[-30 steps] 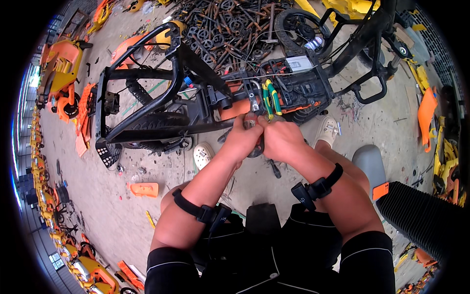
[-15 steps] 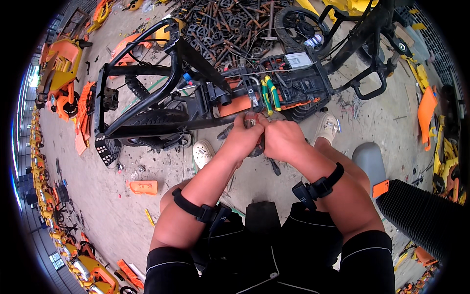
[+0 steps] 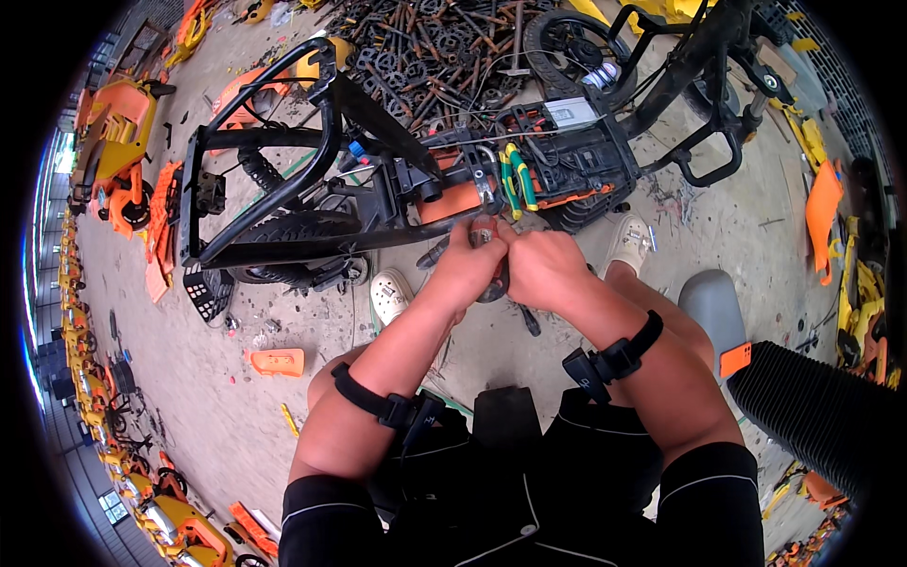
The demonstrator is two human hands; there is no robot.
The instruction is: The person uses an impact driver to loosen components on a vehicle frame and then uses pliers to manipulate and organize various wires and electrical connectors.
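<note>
A black scooter frame (image 3: pixel 283 241) with orange panels lies on its side on the concrete in front of me. My left hand (image 3: pixel 466 263) and my right hand (image 3: pixel 540 266) are pressed together just below the frame's middle, fingers closed around a small dark and red tool (image 3: pixel 497 280) whose kind I cannot tell. The fingertips touch the frame's lower edge near an orange cover (image 3: pixel 452 201). Pliers with green and yellow handles (image 3: pixel 516 180) rest on the frame just above my hands. Both wrists wear black straps.
A heap of rusty metal parts (image 3: pixel 425 42) lies beyond the frame, next to a black wheel (image 3: pixel 567 38). Orange panels (image 3: pixel 118 142) are stacked at the left, and an orange piece (image 3: pixel 279 361) lies on the floor. At the right are a grey seat (image 3: pixel 713 302) and a black corrugated hose (image 3: pixel 822 416).
Both hands stay pressed together at the same spot on the frame; only small finger movement and a slight shift of the view.
</note>
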